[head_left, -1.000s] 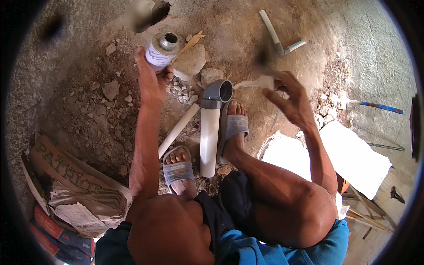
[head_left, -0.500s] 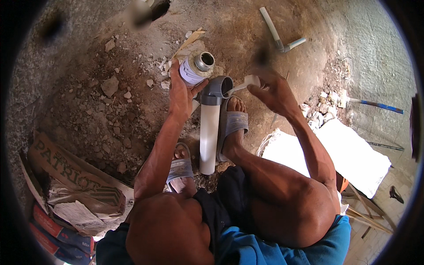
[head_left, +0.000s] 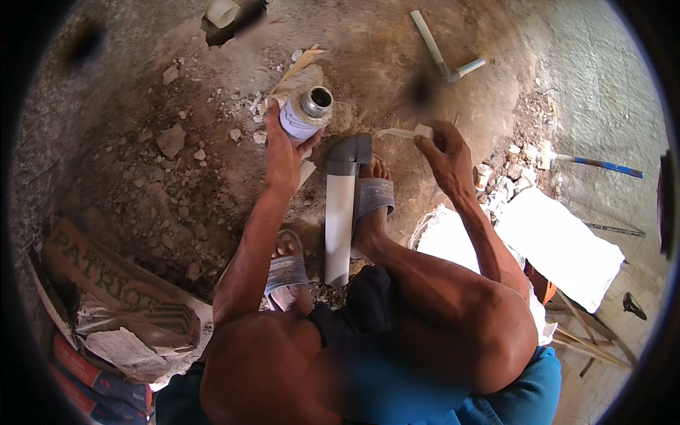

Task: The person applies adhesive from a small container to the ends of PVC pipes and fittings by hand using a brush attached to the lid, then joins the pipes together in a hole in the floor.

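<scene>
The can (head_left: 301, 122) is grasped from the near side by the left hand (head_left: 285, 163): the thumb is laid along its left wall, and the other fingers are wrapped around the lower right of its body. The can is held slightly tilted, with the threaded metal neck uncapped and its dark opening exposed. The white cap (head_left: 423, 132) is pinched between the thumb and fingers of the right hand (head_left: 448, 152). From the cap, a pale stem (head_left: 394, 132) is extended leftward, clear of the fingers. Its tip is positioned just beside the grey elbow (head_left: 346, 154); whether contact is made cannot be determined.

The elbow is fitted on the upper end of the white pipe (head_left: 339, 230), its free end directed to the right. The pipe is located between the two sandalled feet, and neither pipe nor elbow is gripped by the fingers. The can is situated above and to the left of the elbow, and the cap to its right. Farther off, a thin angled pipe assembly (head_left: 431, 46) is laid on the dirt floor (head_left: 375, 64).
</scene>
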